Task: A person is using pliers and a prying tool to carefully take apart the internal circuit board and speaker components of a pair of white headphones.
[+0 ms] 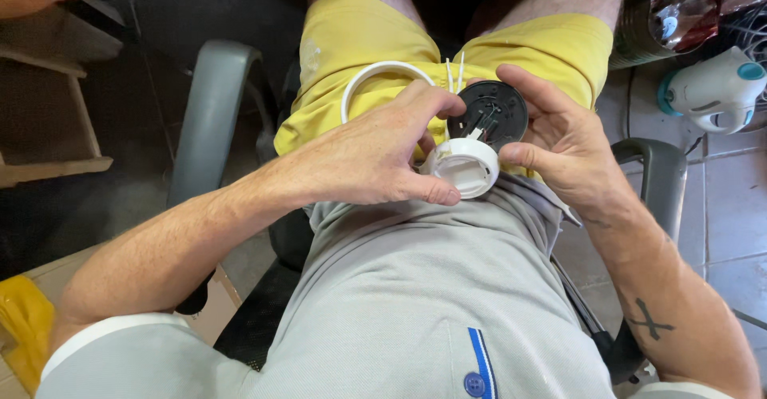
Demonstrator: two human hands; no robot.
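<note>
Black round disc point(494, 111) with small parts and clips on its face sits over the person's lap, just above the yellow shorts point(375, 55), and a white round housing point(467, 167) touches its lower edge. The right hand point(563, 147) cradles the disc from the side, thumb lying against the white housing and fingers curled over the top rim. The left hand point(371, 155) closes around the white housing, thumb under it and forefinger reaching to the disc's edge, so both hands are pinching, not spread. Two thin white wires point(455, 71) stick up behind the disc, and a white ring point(375, 75) lies loose on the shorts, apart from the other pieces. Judging by this, the two halves are met but not seated flush, and the ring is not yet fitted. Grey chair arms point(212, 111) flank the lap; a white appliance point(715, 91) stands on the tiled floor.
</note>
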